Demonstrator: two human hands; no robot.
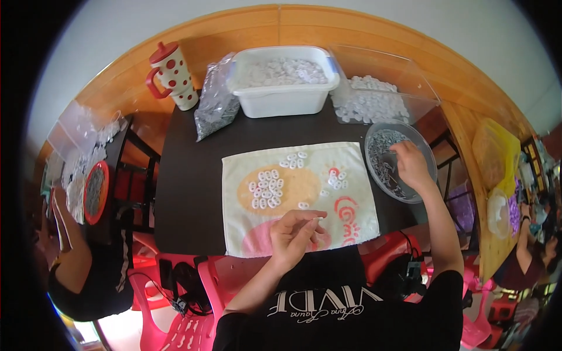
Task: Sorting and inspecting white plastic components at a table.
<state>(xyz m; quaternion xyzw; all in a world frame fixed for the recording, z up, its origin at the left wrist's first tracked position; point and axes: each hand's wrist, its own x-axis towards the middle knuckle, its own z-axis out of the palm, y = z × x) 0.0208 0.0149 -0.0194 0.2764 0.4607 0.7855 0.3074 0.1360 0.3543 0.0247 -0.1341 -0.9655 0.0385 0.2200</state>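
My left hand point(291, 235) is above the near edge of a pale printed towel point(357, 202), its thumb and fingers pinched on a small white plastic piece point(319, 219). My right hand point(412, 165) reaches over a clear round bowl point(431, 169) of small grey metal pieces point(383, 162), perhaps screws or nails. Its fingertips are closed together, and what they hold is too small to make out. White two-holed plastic pieces point(269, 186) lie clustered on the towel's left half. Smaller groups of them point(295, 159) lie at the far edge and at the right point(336, 180).
Along the back stand a spotted tumbler point(177, 76), a plastic bag of grey metal pieces point(215, 105), a white tub point(281, 102) of white pieces and a clear box point(374, 102) of more. People's arms point(76, 257) show at neighbouring tables. Pink chairs point(193, 327) stand nearby.
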